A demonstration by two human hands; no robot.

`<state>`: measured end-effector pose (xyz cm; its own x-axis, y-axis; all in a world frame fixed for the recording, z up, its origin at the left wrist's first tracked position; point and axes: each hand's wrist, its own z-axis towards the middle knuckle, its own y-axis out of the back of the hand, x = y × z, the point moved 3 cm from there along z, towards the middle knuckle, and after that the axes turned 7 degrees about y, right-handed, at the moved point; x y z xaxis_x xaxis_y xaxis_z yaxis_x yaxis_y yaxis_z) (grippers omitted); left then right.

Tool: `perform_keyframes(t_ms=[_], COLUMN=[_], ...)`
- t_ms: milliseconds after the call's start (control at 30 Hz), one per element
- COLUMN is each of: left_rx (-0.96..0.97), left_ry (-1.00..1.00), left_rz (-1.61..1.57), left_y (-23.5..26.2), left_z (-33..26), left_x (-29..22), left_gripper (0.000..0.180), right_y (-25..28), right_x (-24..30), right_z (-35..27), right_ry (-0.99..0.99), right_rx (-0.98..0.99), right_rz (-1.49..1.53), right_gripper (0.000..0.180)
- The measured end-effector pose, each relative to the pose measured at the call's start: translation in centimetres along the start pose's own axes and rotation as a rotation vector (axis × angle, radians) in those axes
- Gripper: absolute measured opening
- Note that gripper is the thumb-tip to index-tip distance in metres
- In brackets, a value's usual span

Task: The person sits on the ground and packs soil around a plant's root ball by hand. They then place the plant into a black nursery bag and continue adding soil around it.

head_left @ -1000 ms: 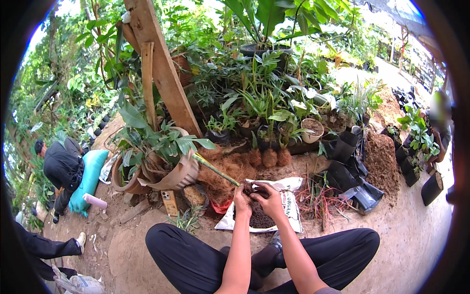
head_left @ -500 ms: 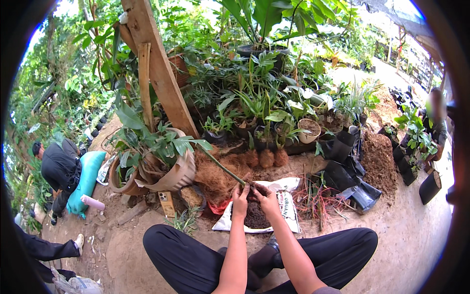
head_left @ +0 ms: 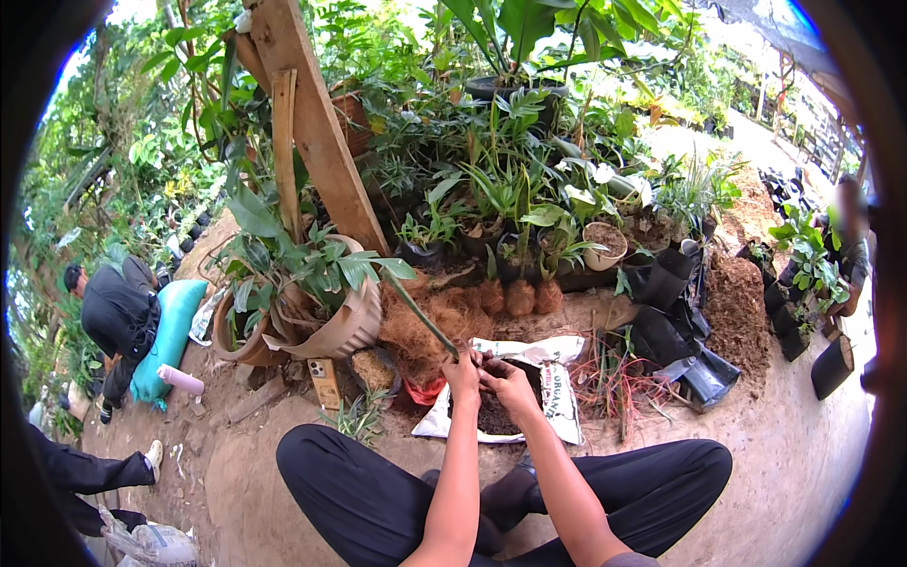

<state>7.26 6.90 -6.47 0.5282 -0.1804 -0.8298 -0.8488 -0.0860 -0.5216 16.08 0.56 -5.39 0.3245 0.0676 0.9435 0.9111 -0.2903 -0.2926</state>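
My left hand (head_left: 462,378) is closed around the lower end of a long green plant stem (head_left: 422,315), which slants up and away to the left toward green leaves. Close beside it, my right hand (head_left: 511,391) has its fingers bent together at the stem's base; what they pinch is hidden and too small to make out. Both hands are above an opened white sack (head_left: 563,389) lying flat on the ground. Dark crumbly soil (head_left: 495,418) sits on the sack beneath my wrists.
Brown coconut fibre (head_left: 425,321) lies behind the sack. A wide planter (head_left: 326,326) and a phone (head_left: 324,383) are left; reddish roots (head_left: 614,392), black plastic bags (head_left: 704,375) and a soil heap (head_left: 737,317) are right. Two people (head_left: 118,307) (head_left: 846,236) are at the sides.
My right hand has drawn in and down against my left. The brown clump seen at my fingers earlier is now mostly hidden. My left hand still holds the stem.
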Motion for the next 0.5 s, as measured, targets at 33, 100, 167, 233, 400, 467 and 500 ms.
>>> perform_keyframes(t_ms=[33, 100, 167, 233, 400, 467, 500], left_rx=[-0.002, -0.015, -0.05, 0.019, 0.129, 0.132, 0.106], left_ry=[-0.02, -0.019, 0.021, 0.039, 0.186, 0.213, 0.223], left_rz=[-0.057, -0.035, -0.001, -0.063, -0.312, -0.356, -0.329], left_y=[0.0, 0.1, 0.0, -0.8, -1.6, -1.6, -1.6], left_z=[0.0, 0.0, -0.2, -0.7, -1.5, -1.6, -1.5], left_x=[-0.1, -0.4, -0.9, -1.3, -2.5, -2.9, -2.8], left_gripper=[0.054, 0.054, 0.055, 0.055, 0.058, 0.061, 0.062], right_y=[-0.1, -0.1, 0.4, 1.0, 1.3, 1.1, 1.0], right_x=[0.0, -0.1, 0.0, 0.0, -0.4, -0.7, -0.7], right_z=[0.0, 0.1, 0.2, 0.4, 0.8, 0.7, 0.7], right_ry=[0.032, 0.069, 0.085, 0.073, 0.064, 0.044, 0.074], right_rx=[0.0, -0.02, -0.08, -0.117, -0.082, -0.071, -0.025], right_rz=[-0.029, -0.06, -0.181, -0.235, -0.297, -0.312, -0.288], right_gripper=[0.026, 0.033, 0.042, 0.051, 0.053, 0.053, 0.052])
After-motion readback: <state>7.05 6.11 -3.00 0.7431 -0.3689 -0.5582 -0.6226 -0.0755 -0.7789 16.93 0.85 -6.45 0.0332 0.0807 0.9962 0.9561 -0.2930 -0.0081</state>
